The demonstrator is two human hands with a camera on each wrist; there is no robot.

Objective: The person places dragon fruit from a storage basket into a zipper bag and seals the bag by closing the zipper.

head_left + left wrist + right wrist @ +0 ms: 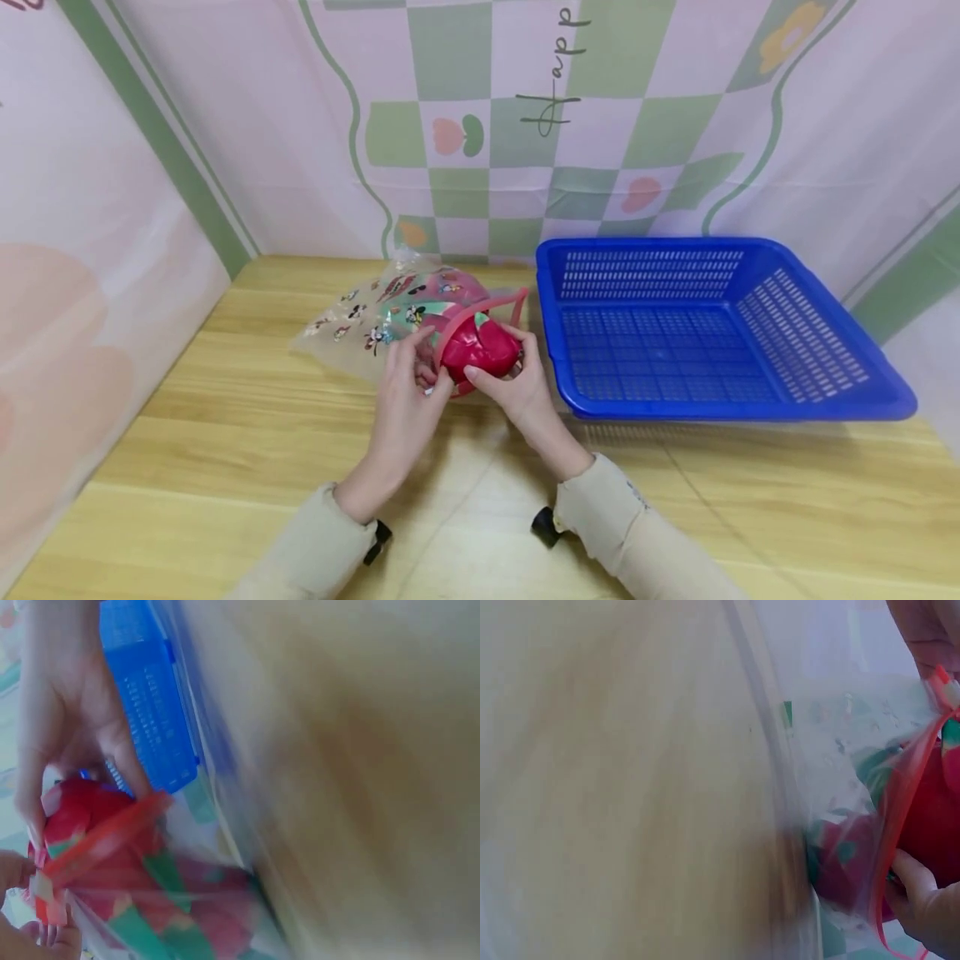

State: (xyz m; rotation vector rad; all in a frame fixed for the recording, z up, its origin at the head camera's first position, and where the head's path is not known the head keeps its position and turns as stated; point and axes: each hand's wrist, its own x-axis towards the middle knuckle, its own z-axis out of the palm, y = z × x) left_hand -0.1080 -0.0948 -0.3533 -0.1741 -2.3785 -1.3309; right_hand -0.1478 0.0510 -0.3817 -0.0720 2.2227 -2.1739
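A clear plastic bag (pixel 341 329) with small cartoon prints and a red rim (pixel 105 838) lies on the table, its mouth facing me. My left hand (pixel 405 387) pinches the near left side of that rim. At the mouth, my right hand (pixel 528 387) grips a shiny red artificial fruit (pixel 480 348) with green patches, which looks like a dragon fruit. The rim arches over this fruit, so part of it is still within the bag. More red and green fruit (pixel 847 851) shows through the plastic in the right wrist view. My fingers partly hide the fruit's underside.
Right of the bag stands a blue perforated plastic basket (pixel 720 410), its left wall close to my right hand. The wooden table (pixel 247 433) stretches around both. A printed cloth (pixel 285 125) hangs behind the table.
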